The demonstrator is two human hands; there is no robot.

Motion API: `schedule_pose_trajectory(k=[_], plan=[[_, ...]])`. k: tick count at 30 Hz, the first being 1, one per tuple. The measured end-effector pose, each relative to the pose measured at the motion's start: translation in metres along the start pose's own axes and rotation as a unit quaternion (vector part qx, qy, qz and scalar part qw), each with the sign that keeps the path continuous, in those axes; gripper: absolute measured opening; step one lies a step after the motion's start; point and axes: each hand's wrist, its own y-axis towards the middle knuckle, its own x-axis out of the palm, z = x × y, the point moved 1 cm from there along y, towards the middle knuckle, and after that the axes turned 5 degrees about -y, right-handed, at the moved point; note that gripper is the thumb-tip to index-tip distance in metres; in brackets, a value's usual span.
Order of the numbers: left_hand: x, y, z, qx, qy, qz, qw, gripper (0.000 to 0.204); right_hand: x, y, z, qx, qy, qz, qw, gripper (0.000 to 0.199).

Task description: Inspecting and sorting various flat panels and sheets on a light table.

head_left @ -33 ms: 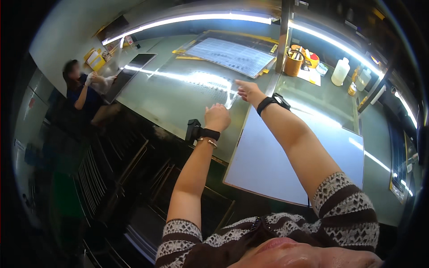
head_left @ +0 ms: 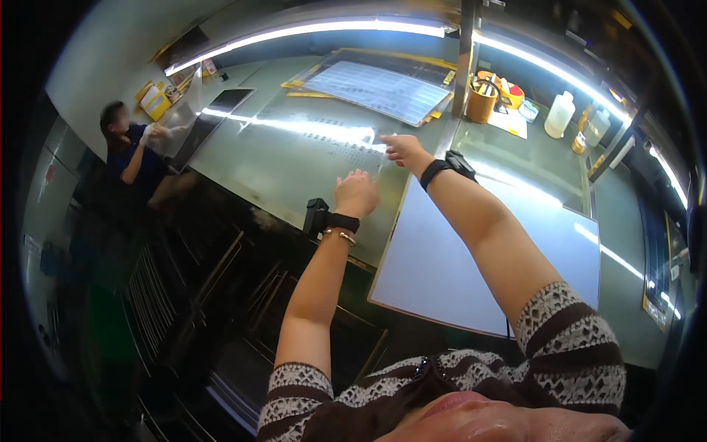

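Reaching over glass table (head_left: pixel 294 169): thin clear sheet (head_left: pixel 368 151) pinched by right hand (head_left: pixel 401 149); left hand (head_left: pixel 356 193) released, at 7 o'clock, nearer.

We are in a workshop or production room: a long glossy green workbench (head_left: pixel 294 158) under strip lights, a large printed sheet (head_left: pixel 379 88) at upper centre, bottles (head_left: pixel 560 114) and a tool cup (head_left: pixel 482 99) upper right, a co-worker (head_left: pixel 132 158) at left.
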Motion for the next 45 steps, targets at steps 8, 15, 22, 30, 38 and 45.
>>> schedule_pose_trajectory(k=[8,15,22,30,38,45], plan=[[-0.009,-0.033,-0.005,0.023,-0.373,0.089,0.923,0.039,0.009,-0.03,0.007,-0.315,-0.242,0.108,0.911,0.016],[-0.031,-0.145,-0.036,-0.187,-0.908,0.072,0.367,0.099,-0.056,-0.193,-0.049,-0.337,-0.118,-0.034,0.933,0.014],[0.015,-0.173,-0.122,-0.143,-0.876,0.25,0.387,0.037,-0.208,-0.349,0.004,-0.242,-0.16,0.131,0.948,0.013],[-0.006,-0.217,-0.042,-0.211,-0.694,0.117,0.679,0.021,-0.267,-0.485,0.15,0.007,-0.079,0.313,0.946,0.022],[-0.005,-0.214,-0.032,-0.221,-0.648,0.065,0.726,0.025,-0.25,-0.531,0.199,0.12,0.035,0.289,0.949,0.02],[-0.02,-0.215,-0.046,-0.209,-0.645,0.009,0.735,0.024,-0.266,-0.541,0.202,0.04,-0.052,0.339,0.939,0.018]])
